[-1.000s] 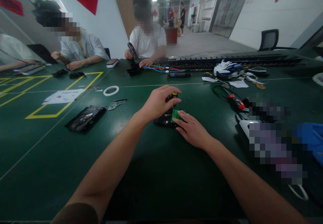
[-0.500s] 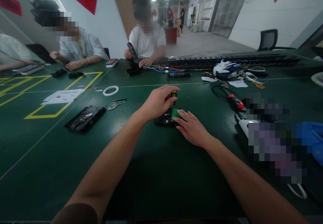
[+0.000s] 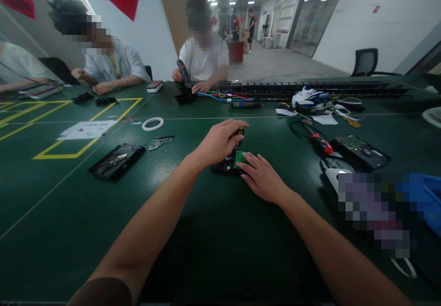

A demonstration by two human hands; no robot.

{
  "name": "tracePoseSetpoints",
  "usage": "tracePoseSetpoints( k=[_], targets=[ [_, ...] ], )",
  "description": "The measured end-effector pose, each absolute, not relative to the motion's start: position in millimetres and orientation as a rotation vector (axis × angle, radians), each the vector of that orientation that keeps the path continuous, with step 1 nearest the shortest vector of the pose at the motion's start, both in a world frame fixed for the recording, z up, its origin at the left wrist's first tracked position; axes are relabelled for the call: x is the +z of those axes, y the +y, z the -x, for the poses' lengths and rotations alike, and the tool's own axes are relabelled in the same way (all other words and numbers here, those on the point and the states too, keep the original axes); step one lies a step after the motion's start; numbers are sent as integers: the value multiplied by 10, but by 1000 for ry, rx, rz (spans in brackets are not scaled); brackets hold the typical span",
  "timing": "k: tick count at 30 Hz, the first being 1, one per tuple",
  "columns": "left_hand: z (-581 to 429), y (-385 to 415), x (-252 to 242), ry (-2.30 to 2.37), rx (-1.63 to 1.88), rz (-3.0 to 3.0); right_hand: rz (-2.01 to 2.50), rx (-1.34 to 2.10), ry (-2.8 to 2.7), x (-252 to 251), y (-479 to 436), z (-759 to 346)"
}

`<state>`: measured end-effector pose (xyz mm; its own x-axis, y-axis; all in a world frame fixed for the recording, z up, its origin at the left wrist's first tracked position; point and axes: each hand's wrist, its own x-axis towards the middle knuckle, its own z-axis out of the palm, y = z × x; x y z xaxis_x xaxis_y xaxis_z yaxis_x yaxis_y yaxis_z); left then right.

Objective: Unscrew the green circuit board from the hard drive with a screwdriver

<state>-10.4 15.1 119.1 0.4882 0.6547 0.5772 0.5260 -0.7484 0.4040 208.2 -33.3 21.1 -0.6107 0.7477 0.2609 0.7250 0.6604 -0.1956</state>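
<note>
The left hand and right hand over the table. The left grip is closed, thumb and fingers around a yellow-and-black tool that they largely hide; its visible part stands nearly upright, lower end toward the black casing, but whether the tip makes contact cannot be made out. The casing lies flat between the table's near and far edges, its long axis running left to right, roughly parallel to the near edge, with a green board toward its right end. The right grip is slack, fingers spread on the board and covering part of that end. Pixelation masks an object toward the table's right side.
</note>
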Motion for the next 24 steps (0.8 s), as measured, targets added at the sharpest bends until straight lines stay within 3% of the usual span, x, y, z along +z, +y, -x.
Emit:
tracePoseSetpoints(
  k=[24],
  targets=[
    [88,179,1142,957,1151,-2491,1162,109,-2515,129,-313,-2108]
  ],
)
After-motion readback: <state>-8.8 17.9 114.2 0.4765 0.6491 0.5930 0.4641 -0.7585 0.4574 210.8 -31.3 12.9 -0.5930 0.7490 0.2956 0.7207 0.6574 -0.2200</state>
